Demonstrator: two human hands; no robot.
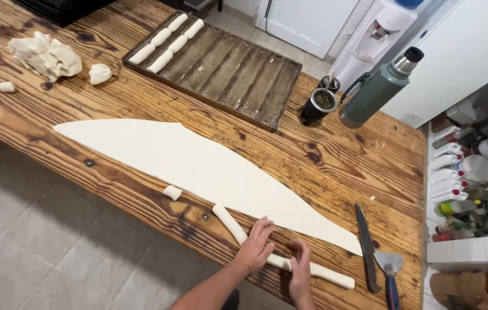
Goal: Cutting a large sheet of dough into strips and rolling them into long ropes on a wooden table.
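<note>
A long thin sheet of pale dough [198, 163] lies across the wooden table [336, 161]. Along its near edge runs a rolled rope of dough [229, 224], reaching to the right end [336, 278]. My left hand [255, 247] lies flat on the rope, fingers spread. My right hand [300, 270] presses on the rope just to the right of it, fingers curled over it. A small cut piece of dough [171, 192] sits to the left of the rope.
A knife [365, 247] and a blue-handled scraper [390, 272] lie right of the rope. A ridged baking tray [238, 74] with several dough sticks [166, 43] stands behind. Dough scraps [45, 54], a cup [319, 103] and a green flask [379, 86] sit farther back.
</note>
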